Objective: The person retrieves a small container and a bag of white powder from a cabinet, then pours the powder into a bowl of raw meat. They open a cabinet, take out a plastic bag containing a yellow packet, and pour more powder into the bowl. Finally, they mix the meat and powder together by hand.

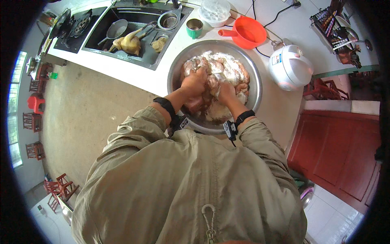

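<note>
A wide steel basin (174, 67) stands on the counter close in front of me. It holds several chunks of raw meat (240, 70), strewn with white powder (221, 59) that lies thickest at the far and right side. Both of my hands are down inside the basin. My left hand (196, 82) is closed on meat at the left, its fingertips partly buried. A little to its right, my right hand (227, 92) is curled round meat near the middle, and its fingers are mostly hidden. Both wrists wear black straps with small devices on them.
Beyond the basin are a green cup (194, 28), a red dipper (248, 32) and a white container (215, 13). A white rice cooker (290, 67) stands right, near black cables. The dark sink (122, 61) at left holds a plucked chicken (129, 43) and a pan (117, 28).
</note>
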Action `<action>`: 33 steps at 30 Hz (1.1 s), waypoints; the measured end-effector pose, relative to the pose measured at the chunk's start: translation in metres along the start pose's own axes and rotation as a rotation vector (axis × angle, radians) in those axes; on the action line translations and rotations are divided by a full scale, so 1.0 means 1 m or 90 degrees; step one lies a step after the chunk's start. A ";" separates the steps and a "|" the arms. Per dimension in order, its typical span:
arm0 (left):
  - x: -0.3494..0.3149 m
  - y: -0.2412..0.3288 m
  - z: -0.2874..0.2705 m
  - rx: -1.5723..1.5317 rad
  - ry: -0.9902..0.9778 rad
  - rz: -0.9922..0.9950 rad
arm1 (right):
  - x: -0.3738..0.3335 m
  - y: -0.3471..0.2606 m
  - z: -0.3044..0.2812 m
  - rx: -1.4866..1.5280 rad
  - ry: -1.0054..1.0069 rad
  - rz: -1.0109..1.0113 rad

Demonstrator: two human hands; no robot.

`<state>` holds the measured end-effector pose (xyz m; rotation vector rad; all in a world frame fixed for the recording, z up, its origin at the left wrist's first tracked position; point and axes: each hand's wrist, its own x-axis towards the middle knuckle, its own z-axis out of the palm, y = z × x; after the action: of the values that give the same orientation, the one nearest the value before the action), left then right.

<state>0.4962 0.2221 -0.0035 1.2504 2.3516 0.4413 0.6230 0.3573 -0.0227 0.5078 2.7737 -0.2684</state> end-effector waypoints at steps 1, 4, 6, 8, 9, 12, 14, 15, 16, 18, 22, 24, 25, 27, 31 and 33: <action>0.003 -0.006 0.004 -0.116 0.031 -0.043 | 0.003 0.003 0.006 0.118 0.054 0.036; 0.007 -0.017 0.001 -0.262 0.189 -0.085 | 0.017 0.007 0.017 0.488 0.189 0.192; 0.000 -0.014 -0.008 -0.353 0.155 -0.143 | 0.016 0.011 0.014 0.486 0.164 0.137; -0.010 -0.006 -0.023 -0.263 0.152 -0.131 | 0.004 0.015 0.001 0.353 0.094 0.121; -0.017 -0.001 -0.030 -0.235 0.141 -0.107 | -0.006 0.017 -0.009 0.331 0.047 0.112; -0.030 0.007 -0.045 -0.024 0.122 -0.023 | -0.038 0.026 -0.045 0.190 -0.079 0.070; -0.025 0.008 -0.045 0.077 0.084 0.012 | -0.041 0.030 -0.064 0.030 -0.090 0.041; -0.018 0.007 -0.042 0.134 0.089 0.045 | -0.037 0.031 -0.070 -0.060 -0.113 0.024; -0.008 0.006 -0.037 0.126 0.087 0.009 | -0.027 0.033 -0.074 -0.049 -0.143 0.056; 0.013 0.005 -0.026 0.024 0.027 -0.014 | -0.002 0.032 -0.073 -0.025 -0.152 0.053; 0.045 0.003 -0.014 0.048 -0.128 -0.029 | 0.034 0.030 -0.052 -0.058 -0.123 0.012; 0.050 0.002 -0.013 0.032 -0.119 -0.019 | 0.042 0.028 -0.044 -0.005 -0.072 0.023; 0.051 0.001 -0.014 -0.006 -0.128 -0.023 | 0.047 0.027 -0.042 0.025 -0.045 0.040; 0.051 -0.001 -0.016 -0.073 -0.132 -0.028 | 0.054 0.026 -0.040 0.099 0.005 0.090; 0.047 -0.008 -0.016 -0.124 -0.059 -0.023 | 0.066 0.029 -0.037 0.220 0.071 0.144; 0.040 -0.011 -0.017 -0.118 0.017 0.013 | 0.062 0.034 -0.034 0.307 0.104 0.042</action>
<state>0.4604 0.2483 -0.0029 1.1889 2.2628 0.6687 0.5719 0.4159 -0.0156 0.7607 2.8347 -0.9299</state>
